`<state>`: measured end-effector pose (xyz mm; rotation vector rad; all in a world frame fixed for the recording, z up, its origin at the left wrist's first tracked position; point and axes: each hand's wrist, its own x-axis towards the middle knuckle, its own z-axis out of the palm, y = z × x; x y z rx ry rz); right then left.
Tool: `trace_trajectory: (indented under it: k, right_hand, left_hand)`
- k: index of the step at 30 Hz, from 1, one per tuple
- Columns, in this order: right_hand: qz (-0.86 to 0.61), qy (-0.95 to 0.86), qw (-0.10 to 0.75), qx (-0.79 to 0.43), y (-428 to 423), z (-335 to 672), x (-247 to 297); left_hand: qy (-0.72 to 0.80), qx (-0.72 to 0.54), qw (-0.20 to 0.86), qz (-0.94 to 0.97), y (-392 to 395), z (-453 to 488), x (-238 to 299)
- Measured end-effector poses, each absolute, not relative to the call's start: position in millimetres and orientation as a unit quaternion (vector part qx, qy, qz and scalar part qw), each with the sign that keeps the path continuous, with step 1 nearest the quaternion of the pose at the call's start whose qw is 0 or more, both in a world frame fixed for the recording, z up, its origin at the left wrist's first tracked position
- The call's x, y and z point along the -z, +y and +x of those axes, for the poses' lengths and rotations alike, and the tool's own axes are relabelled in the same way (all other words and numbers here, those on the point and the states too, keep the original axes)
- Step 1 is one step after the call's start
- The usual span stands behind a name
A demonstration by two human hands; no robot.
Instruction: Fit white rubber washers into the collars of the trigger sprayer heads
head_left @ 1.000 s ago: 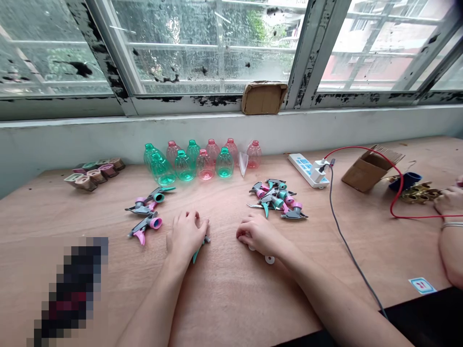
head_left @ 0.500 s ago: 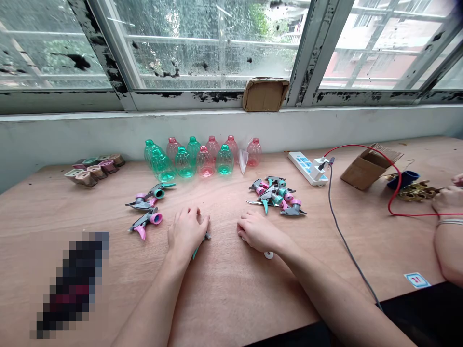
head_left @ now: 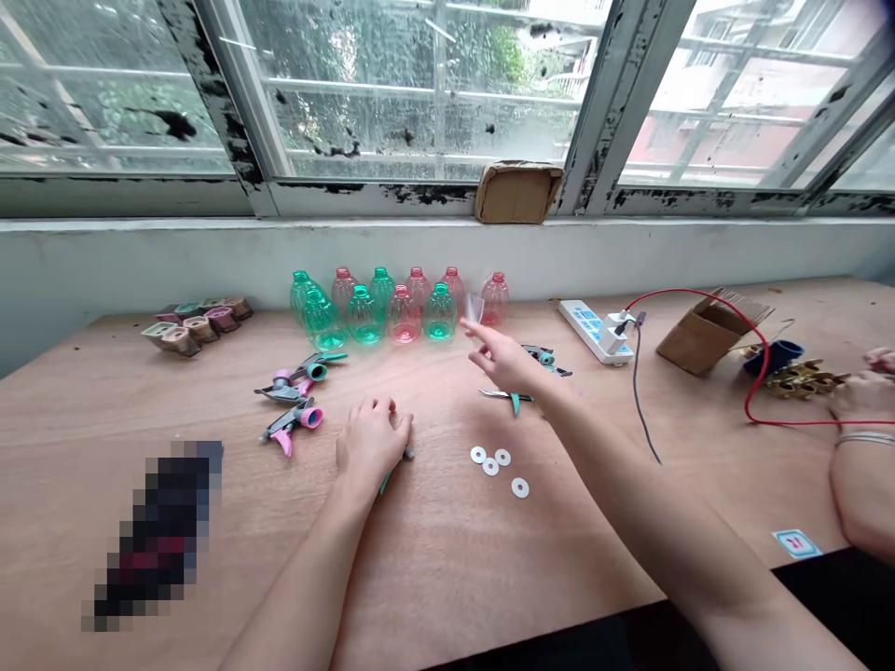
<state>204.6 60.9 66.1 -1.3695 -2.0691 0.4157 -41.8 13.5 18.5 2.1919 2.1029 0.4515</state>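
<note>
My left hand (head_left: 370, 440) rests on the table, fingers curled over a spray trigger head (head_left: 386, 477); only its teal lever and a grey end show. My right hand (head_left: 502, 356) reaches forward with fingers stretched out and nothing visible in them. Its fingertips are close to a small clear plastic bag (head_left: 475, 308) beside the bottles. Behind the right hand lies a pile of spray trigger heads (head_left: 540, 354), partly hidden, with metal tweezers (head_left: 493, 393) at its edge. Several flat white washers (head_left: 490, 466) lie below my right forearm. More pink, grey and teal trigger heads (head_left: 292, 422) lie left of my left hand.
Green and pink clear bottles (head_left: 364, 321) stand by the wall. A power strip (head_left: 594, 328) with cables, a cardboard box (head_left: 699, 337) and brass parts (head_left: 801, 380) sit at the right, near another person's arm (head_left: 867, 475). Small packs (head_left: 199, 326) lie back left.
My right hand has left the washers and moved forward, its fingers opening out toward the plastic bag. The washers are now uncovered. My left hand stays over the spray trigger head.
</note>
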Motion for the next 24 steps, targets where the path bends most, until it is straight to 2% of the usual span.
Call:
trace_trajectory:
  k: [5,10,13,16,20,24]
  right_hand:
    - [-0.531,-0.793,0.243,-0.175,16,211,-42]
    - [-0.431,-0.848,0.121,-0.282,-12,216,-28]
    - [-0.403,-0.866,0.1,-0.28,-12,217,-26]
    - [-0.4,-0.876,0.107,-0.248,-11,214,-26]
    - [-0.426,-0.871,0.099,-0.223,-12,208,-24]
    - [-0.445,-0.86,0.109,-0.226,-12,206,-18]
  left_hand:
    - [0.659,-0.181,0.054,0.728,15,-44,-16]
    - [0.511,-0.291,0.118,0.8,12,-39,-16]
    - [0.457,-0.347,0.115,0.811,8,-37,-22]
    - [0.488,-0.254,0.11,0.828,3,-37,-29]
    - [0.55,-0.1,0.154,0.815,-1,-36,-29]
    - [0.527,-0.118,0.154,0.828,3,-35,-22]
